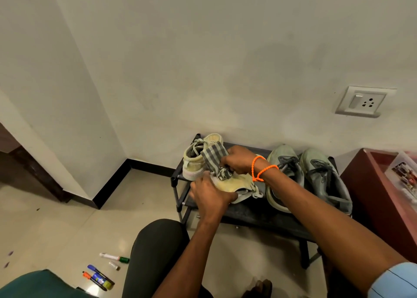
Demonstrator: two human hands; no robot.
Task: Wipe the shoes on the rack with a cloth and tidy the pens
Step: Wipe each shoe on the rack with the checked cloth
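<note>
Striped grey cloth (215, 162) is bunched in the right hand (239, 162), fingers curled round it, pressed on a yellowish shoe (232, 183) at that hand's 6 o'clock. Left hand (208, 194) grips this shoe's near end above the black rack (259, 216). Pens (101, 275) lie on the floor at 7 o'clock, well apart.

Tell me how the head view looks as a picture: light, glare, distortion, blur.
Head view: soft, even indoor light, shadows faint under the rack; a mild sheen on the floor tiles near the pens; wide-angle bending curves the wall corner and stretches the right forearm; the hands, left hand and right hand, on shoe and cloth look slightly soft.
</note>
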